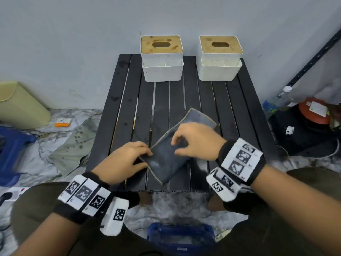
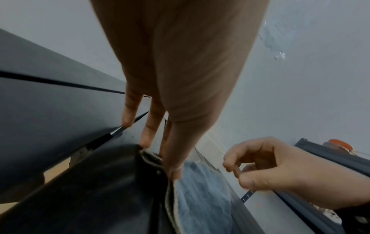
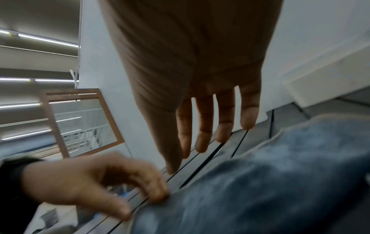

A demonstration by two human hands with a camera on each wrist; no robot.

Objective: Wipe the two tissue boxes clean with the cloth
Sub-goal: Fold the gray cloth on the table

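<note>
Two white tissue boxes with stained wooden lids stand at the back of the black slatted table (image 1: pixel 129 100): the left box (image 1: pixel 162 58) and the right box (image 1: pixel 220 58). A folded blue-grey cloth (image 1: pixel 166 159) lies slantwise near the table's front edge. My left hand (image 1: pixel 146 159) pinches the cloth's left hem between thumb and fingertips (image 3: pixel 160 196). My right hand (image 1: pixel 174 147) hovers just over the cloth's middle, fingers loosely curled and holding nothing. The left wrist view shows the cloth (image 2: pixel 200 197) under my thumb. In the right wrist view the cloth (image 3: pixel 270 182) lies below my hanging fingers (image 3: pixel 202 142).
On the floor to the left are a beige bin (image 1: pixel 18 106), a blue stool (image 1: pixel 11 150) and a spotted grey-green rag (image 1: pixel 72 148). A bottle (image 1: pixel 280 98) and an orange-lidded item (image 1: pixel 313 111) sit at the right. A blue object (image 1: pixel 180 235) lies between my knees.
</note>
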